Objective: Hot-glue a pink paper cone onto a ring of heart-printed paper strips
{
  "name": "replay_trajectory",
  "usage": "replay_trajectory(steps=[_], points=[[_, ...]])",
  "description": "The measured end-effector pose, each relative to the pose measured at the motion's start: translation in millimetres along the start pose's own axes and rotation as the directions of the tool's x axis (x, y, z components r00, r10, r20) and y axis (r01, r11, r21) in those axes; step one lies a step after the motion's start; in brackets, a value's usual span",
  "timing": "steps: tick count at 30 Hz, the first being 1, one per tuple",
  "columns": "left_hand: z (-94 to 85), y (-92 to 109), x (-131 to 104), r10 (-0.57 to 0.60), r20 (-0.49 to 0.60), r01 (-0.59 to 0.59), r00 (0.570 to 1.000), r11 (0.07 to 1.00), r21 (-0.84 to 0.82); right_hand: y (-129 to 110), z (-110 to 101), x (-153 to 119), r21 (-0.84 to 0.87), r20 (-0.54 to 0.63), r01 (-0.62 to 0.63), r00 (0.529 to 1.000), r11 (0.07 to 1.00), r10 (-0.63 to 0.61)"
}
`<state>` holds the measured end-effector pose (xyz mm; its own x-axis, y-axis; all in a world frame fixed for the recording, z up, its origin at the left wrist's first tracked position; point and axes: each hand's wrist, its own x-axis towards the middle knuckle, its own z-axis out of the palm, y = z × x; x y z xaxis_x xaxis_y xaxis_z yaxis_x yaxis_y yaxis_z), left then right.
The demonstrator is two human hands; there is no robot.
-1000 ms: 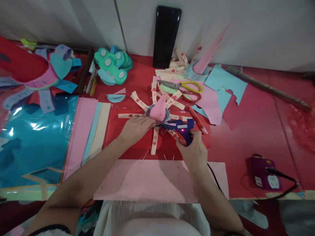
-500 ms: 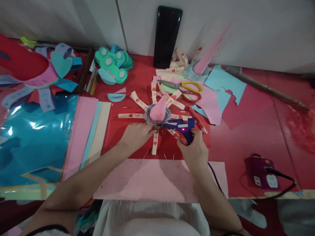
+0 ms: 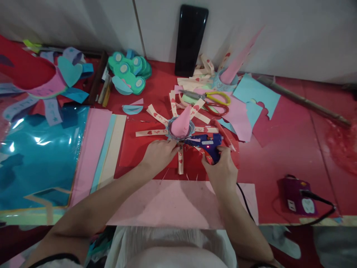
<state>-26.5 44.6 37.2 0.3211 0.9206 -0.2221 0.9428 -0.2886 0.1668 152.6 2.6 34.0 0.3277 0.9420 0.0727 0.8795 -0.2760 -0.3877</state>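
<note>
A paper craft lies in front of me: a pink paper cone [image 3: 180,125] inside a blue paper ring [image 3: 192,130], with cream paper strips [image 3: 152,133] marked with red hearts and letters fanning out around it. My left hand [image 3: 159,153] is closed at the ring's near edge, thumb and fingers pinching there; the pinched part is mostly hidden by the fingers. My right hand [image 3: 221,167] is wrapped round the handle of a blue hot glue gun [image 3: 206,142] with a small red light on. The gun's nozzle points left, close to my left fingertips at the ring.
Scissors [image 3: 216,102] and paper scraps [image 3: 240,119] lie beyond the craft. A black phone [image 3: 191,41] leans on the wall. Green paper shapes [image 3: 129,72] and a stick [image 3: 306,100] are at the back. A purple power box [image 3: 299,195] with a cord sits right; coloured sheets [image 3: 96,149] lie left.
The paper craft has turned slightly, its near strip swinging a little to the right. My left hand has moved slightly right along with it. The glue gun stays nearly in place.
</note>
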Motion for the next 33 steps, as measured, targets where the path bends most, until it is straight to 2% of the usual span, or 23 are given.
replay_trajectory(steps=[4,9,20,33], points=[[-0.1,-2,1,-0.001,0.000,0.001,1.000,1.000,-0.010,-1,-1,0,-0.007,0.012,-0.009,1.000,1.000,0.009],[1.7,-4,1,0.055,-0.045,-0.056,0.997,0.998,-0.019,-1,-3,-1,0.003,0.039,-0.008,0.999,1.000,0.008],[2.8,-6,2,0.064,-0.071,-0.068,0.995,0.996,-0.055,0,-3,-3,-0.025,0.001,0.063,0.998,0.998,-0.063],[1.5,-5,3,0.048,-0.056,-0.051,0.997,0.997,-0.062,-1,-12,1,-0.012,0.000,-0.014,1.000,1.000,0.014]])
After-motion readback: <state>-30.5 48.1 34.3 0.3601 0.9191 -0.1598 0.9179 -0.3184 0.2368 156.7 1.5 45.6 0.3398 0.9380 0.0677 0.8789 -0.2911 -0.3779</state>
